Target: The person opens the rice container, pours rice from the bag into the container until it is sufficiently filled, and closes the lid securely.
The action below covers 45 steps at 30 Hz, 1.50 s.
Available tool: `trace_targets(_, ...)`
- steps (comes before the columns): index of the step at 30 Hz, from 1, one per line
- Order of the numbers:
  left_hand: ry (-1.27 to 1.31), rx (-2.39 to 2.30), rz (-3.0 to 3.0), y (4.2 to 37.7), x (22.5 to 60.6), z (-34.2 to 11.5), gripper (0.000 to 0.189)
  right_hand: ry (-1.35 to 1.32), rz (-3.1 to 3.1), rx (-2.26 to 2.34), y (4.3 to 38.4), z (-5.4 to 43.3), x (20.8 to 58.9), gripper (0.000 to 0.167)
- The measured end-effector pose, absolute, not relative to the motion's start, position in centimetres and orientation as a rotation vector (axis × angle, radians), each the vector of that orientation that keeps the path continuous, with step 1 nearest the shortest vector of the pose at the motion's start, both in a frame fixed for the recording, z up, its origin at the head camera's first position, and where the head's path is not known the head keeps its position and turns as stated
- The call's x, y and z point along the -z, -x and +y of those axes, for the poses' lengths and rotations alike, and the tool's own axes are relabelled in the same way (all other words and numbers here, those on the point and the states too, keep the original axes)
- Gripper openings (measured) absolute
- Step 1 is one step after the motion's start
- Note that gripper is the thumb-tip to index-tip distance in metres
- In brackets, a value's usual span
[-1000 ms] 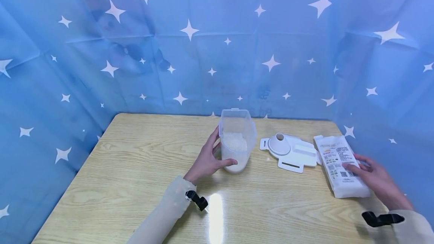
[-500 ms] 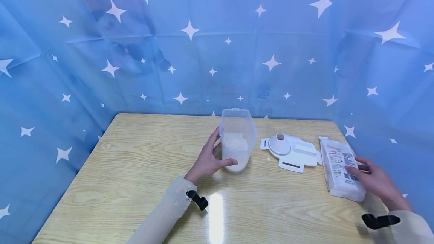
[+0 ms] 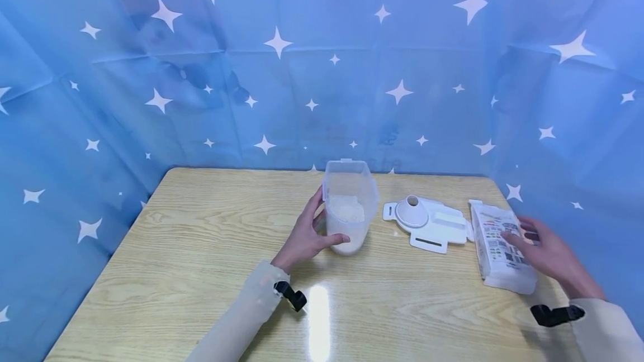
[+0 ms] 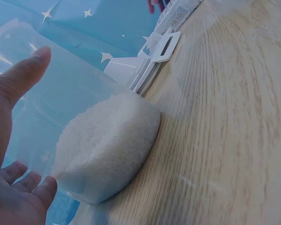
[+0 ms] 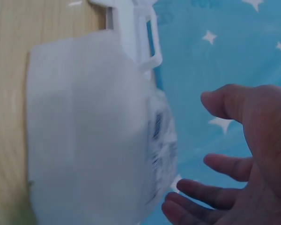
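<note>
A clear plastic container (image 3: 352, 183) stands upright with its top uncovered. White, rice-like grains (image 4: 107, 140) fill its lower part. My left hand (image 3: 306, 236) holds it from the left, thumb across the front and fingers at the side and back. At the table's right lies a white printed bag (image 3: 495, 247), its plain white end (image 5: 84, 131) nearest the right wrist camera. Just right of the bag is my right hand (image 3: 548, 253), fingers spread and holding nothing; the right wrist view shows a gap between its fingers and the bag.
Between container and bag lies a white lid (image 3: 443, 222) with slotted side flaps and a cone-shaped spout (image 3: 412, 211). All stand on a wood-grain table (image 3: 201, 239). A blue star-patterned cloth (image 3: 241, 60) hangs behind and at both sides.
The bag has shifted slightly and turned a little on the table. My right hand, which was touching it, is now apart from it with wider fingers. The left hand and container have stayed put.
</note>
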<state>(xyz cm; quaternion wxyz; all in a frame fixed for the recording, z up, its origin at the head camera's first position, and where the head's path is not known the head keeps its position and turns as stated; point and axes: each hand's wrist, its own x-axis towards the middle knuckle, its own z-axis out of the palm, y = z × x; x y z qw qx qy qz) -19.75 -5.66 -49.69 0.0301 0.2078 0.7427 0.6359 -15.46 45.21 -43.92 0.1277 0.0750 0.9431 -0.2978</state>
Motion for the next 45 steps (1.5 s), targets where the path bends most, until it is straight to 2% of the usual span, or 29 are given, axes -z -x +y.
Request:
trace_targets(13, -0.600, -1.951, 2.306, 19.6, 49.7, -5.9, 0.119, 0.057, 2.882, 0.686, 17.8, 40.8, 41.3, 0.093)
trace_targets(21, -0.601, -1.988, 2.269, 19.6, 49.3, -5.9, 0.119, 0.206, 2.886, 0.655, 19.6, 38.2, 41.3, 0.096)
trace_targets(30, -0.610, -1.948, 2.349, 19.5, 49.1, -5.6, 0.123, 0.362, 2.844, 0.665, 21.0, 36.1, 42.9, 0.083)
trace_targets(45, -0.420, -1.869, 2.635, 17.3, 48.6, -3.4, 0.126, 0.380, 2.938, 0.532, 21.5, 35.2, 44.5, 0.060)
